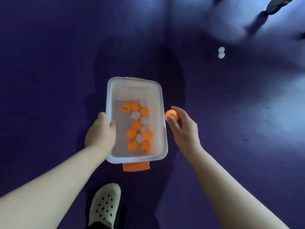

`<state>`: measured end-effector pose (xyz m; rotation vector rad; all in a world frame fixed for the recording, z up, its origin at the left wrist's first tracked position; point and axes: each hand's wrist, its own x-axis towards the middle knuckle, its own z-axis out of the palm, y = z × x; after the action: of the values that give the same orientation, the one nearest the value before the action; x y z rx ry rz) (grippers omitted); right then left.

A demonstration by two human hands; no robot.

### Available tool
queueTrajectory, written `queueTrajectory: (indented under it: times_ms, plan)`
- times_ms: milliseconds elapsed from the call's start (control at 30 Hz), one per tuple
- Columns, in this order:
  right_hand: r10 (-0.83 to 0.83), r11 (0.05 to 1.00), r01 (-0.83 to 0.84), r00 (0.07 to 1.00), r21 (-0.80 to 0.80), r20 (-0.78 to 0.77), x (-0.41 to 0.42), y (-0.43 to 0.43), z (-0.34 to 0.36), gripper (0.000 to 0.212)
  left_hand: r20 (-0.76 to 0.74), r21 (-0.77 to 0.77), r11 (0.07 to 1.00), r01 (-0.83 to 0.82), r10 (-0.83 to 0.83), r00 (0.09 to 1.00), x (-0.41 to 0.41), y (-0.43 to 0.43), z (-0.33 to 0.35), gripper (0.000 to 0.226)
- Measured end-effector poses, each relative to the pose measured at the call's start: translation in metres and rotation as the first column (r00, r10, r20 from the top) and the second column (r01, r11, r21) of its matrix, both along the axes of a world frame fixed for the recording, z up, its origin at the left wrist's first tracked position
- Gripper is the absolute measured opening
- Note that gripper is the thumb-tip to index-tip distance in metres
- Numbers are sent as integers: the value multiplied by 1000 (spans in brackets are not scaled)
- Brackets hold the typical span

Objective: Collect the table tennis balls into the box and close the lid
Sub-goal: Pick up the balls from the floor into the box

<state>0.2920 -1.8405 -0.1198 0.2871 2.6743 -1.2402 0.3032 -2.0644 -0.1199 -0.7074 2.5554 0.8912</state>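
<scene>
Head cam: right hand (183, 129) pinches an orange ball (171, 115) just beside the 3 o'clock rim of the clear box (162, 103), left hand (100, 133) grips its 9 o'clock rim, box runs 12-to-6, maybe two white balls (221, 52) way off at 1 o'clock.

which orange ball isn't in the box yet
The orange ball pinched in the right hand, just outside the right rim of the box; every other orange ball lies inside it.
</scene>
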Motion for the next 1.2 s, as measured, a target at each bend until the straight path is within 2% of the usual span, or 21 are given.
queueTrajectory:
  times_ms: [67,100,200,267,400,467,633,800,1000,1200]
  plan:
    - [130,992,-130,991,-2,11,-5,-15,52,55,32,-5,1000,6,-6,999,2,0,45,19]
    - [138,990,-139,990,20,16,-8,-19,77,55,43,-6,1000,17,-17,999,1,-1,70,19]
    - [-54,998,55,997,-23,58,-15,-20,155,29,64,-2,998,62,-62,996,-6,-8,147,18]
    - [-142,985,153,982,-83,121,-13,-16,208,22,68,-5,995,99,-98,993,-14,-13,202,17]
    - [-279,924,338,916,-179,288,-12,-5,308,39,86,-6,989,145,-143,986,-34,-20,304,16]
    - [-290,903,370,899,-216,329,-20,3,354,44,66,-3,986,164,-163,984,-51,-18,347,17]
    - [-314,873,415,880,-254,357,-48,45,442,39,12,-30,976,218,-218,976,-93,18,425,17]
    - [-328,865,438,863,-245,383,-74,104,481,20,32,-33,977,210,-209,977,-123,76,463,19]
    - [-301,868,425,861,-256,410,-116,201,508,17,69,-17,988,155,-154,986,-155,162,495,17]
    - [-319,885,423,854,-192,410,-171,289,523,16,70,50,998,30,-34,997,-191,241,502,14]
